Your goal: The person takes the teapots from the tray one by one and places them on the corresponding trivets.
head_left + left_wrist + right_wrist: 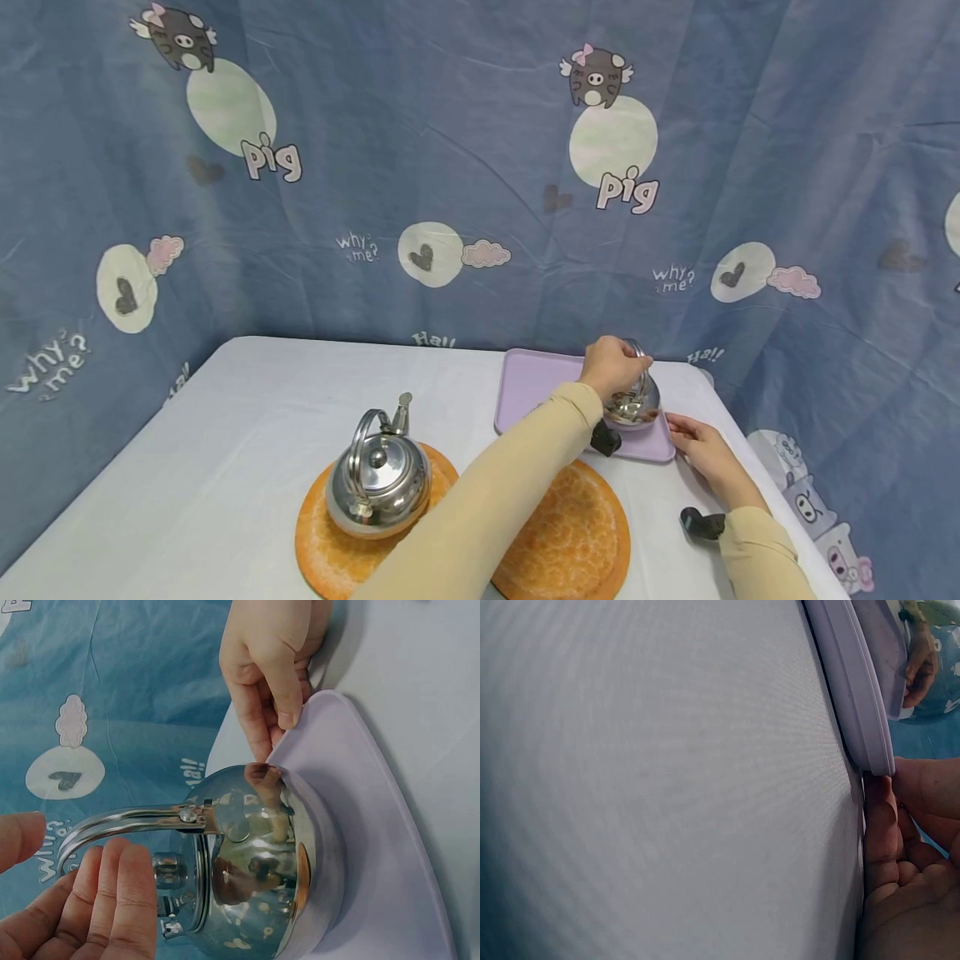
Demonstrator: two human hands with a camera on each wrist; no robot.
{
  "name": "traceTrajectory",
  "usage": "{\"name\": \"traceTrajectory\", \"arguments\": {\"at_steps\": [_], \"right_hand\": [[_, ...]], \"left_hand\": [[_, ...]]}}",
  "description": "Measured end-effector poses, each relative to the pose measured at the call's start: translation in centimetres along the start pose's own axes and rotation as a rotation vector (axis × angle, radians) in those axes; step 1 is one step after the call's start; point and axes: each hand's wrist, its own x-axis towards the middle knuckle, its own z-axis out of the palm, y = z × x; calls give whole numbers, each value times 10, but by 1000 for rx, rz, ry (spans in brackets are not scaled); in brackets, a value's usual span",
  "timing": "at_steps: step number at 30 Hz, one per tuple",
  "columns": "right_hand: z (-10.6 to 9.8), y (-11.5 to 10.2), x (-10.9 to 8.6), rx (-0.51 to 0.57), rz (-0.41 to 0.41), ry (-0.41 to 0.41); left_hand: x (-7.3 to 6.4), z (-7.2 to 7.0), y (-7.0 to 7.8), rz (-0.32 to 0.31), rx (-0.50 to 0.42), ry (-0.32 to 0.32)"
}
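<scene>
A shiny steel kettle (633, 402) stands on the right end of a lilac tray (528, 387). My left hand (613, 365) is at the kettle's arched handle (124, 819). In the left wrist view its fingers (124, 900) are fairly straight, and a gap separates them from the thumb. Part of the handle is hidden behind these fingers. At the tray's near right corner, my right hand (701, 450) pinches the rim. The right wrist view has the thumb (930, 784) above the tray's edge and a finger beneath it.
Another steel kettle (378, 483) sits on an orange round mat (315, 533) at the left. A second orange mat (577, 533) lies partly under my left forearm. A white cloth (247, 433) covers the table, and a blue printed curtain (480, 125) hangs behind.
</scene>
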Motion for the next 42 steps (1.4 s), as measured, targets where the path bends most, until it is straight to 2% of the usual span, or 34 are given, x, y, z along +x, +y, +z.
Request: {"name": "traceTrajectory", "arguments": {"at_steps": [7,15,16,17,18,20,23,24,25,27,29,34,36,39,42], "right_hand": [[3,-1,2,-1,4,9],[5,-3,2,-9,10,17],[5,-3,3,-10,8,17],[5,-3,3,-8,9,20],[4,-3,3,-7,11,19],[4,-3,3,-3,15,19],[3,-2,3,7,18,12],[3,-1,3,10,17,11],[3,-1,3,10,14,10],[3,0,3,14,11,10],[2,0,4,17,13,13],[1,-1,4,7,25,22],[0,-1,4,1,24,23],[0,-1,4,3,24,24],[0,0,3,5,24,21]], "left_hand": [[9,9,-5,-25,-27,22],[20,16,-10,-52,-105,47],[19,14,-9,-51,-110,52],[8,6,0,-60,-91,64],[4,1,3,-66,-104,60],[-2,-1,6,-55,-95,77],[-13,-13,16,-87,-124,52],[-6,-8,11,-83,-148,47],[-5,-7,10,-80,-140,53],[-10,-14,15,-111,-171,34],[2,0,8,-101,-150,69],[-25,-25,28,-149,-267,48],[-48,-48,43,-183,-340,18],[-52,-52,46,-204,-377,19],[-51,-52,46,-212,-374,22]]}}
